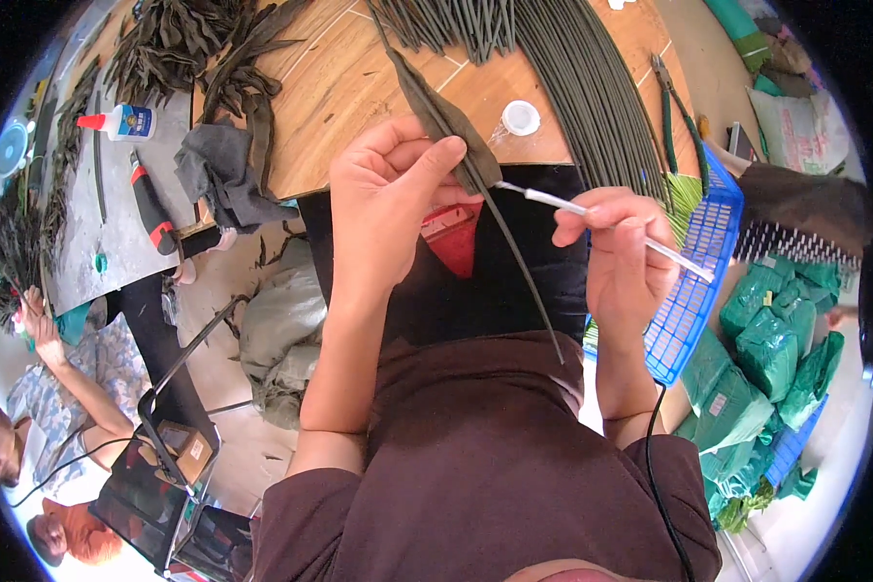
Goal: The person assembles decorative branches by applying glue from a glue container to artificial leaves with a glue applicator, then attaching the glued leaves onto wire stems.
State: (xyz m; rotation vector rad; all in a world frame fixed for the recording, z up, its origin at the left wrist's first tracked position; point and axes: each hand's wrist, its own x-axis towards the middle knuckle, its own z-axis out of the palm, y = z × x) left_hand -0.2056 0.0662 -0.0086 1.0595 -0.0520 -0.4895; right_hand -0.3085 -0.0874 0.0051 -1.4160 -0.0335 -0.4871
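Between the thumb and fingers of my left hand (383, 199) is a long dark olive artificial leaf (475, 160). A thin dark stem (522, 260) runs along it and hangs down toward my lap. My right hand (629, 257) pinches a slim white stick (555, 202), whose narrow tip reaches the leaf's lower end beside the stem. Whether the tip touches the leaf, I cannot tell. Beyond my hands, a small round white cap (520, 118) sits on the wooden table (325, 82).
Bundled dark stems (592, 87) lie at the table's right, near pliers (677, 121) and a blue basket (698, 281). Dark leaves (189, 48), a grey cloth (221, 175), a glue bottle (124, 122) and a red-black tool (151, 204) lie left. Another person's hand (39, 325) works there.
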